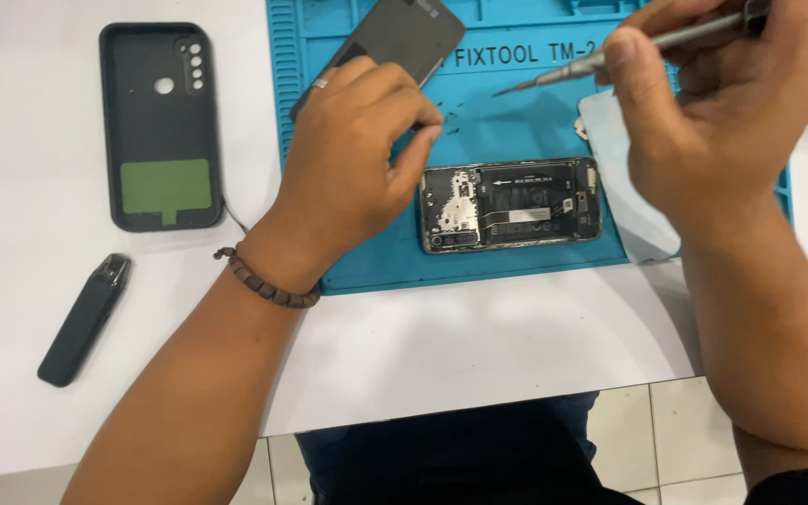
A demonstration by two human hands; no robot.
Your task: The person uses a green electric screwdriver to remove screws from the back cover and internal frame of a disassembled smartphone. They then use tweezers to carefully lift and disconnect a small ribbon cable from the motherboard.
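Here, a white table point(479, 346) bears a blue mat point(516, 122); right hand's point(713, 103) grip pinches a screwdriver point(610, 58).

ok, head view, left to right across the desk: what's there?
Slim black device → black phone case → left hand → opened phone → right hand holding a screwdriver.

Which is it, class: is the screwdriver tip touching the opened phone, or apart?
Apart. The head view shows the screwdriver tip over bare blue mat, plainly above the opened phone.
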